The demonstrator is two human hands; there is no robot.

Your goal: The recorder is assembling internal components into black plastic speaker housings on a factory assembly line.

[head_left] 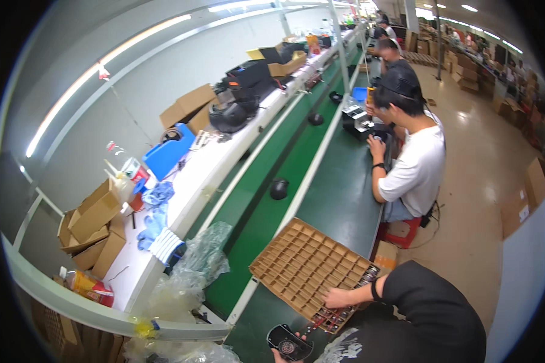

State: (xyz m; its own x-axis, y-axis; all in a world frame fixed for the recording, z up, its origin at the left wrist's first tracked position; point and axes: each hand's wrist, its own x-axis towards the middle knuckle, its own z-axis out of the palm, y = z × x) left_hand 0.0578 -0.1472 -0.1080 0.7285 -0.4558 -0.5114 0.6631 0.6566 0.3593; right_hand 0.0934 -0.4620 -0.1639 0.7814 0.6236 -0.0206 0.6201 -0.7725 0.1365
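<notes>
L hand (278, 356) is at the bottom edge, fingers curled round a black shell (288, 342) w/ a round grille facing up; grip looks firm enough, held just off the tray's near corner, over the green bench (339, 196). R hand (340, 297) is over the cardboard tray (309, 257), by the end where small metal parts (369, 276) line the cells; rest of the cells look mostly bare. Fingers point down-left into the grid, but at this size & blur can't tell how far open they are or if they've hold of a part. Some red, prob. wire, shows just below that hand, between tray & shell. Step in hand, my read: picking a part from the tray w/ R while L keeps the shell ready, i.e. pairing the two. If so, next move calls for a pinch on one part only, a straight lift clear of the cell walls so wires don't snag, then bringing it across to the shell, w/ L steady & turned to suit. Beyond, a co-worker (421, 163) in white sits at the same bench, bent over own work; belt (269, 224) alongside carries a black dome (278, 189), and clear plastic (209, 257) hangs over its near end, well clear of R hand.
</notes>
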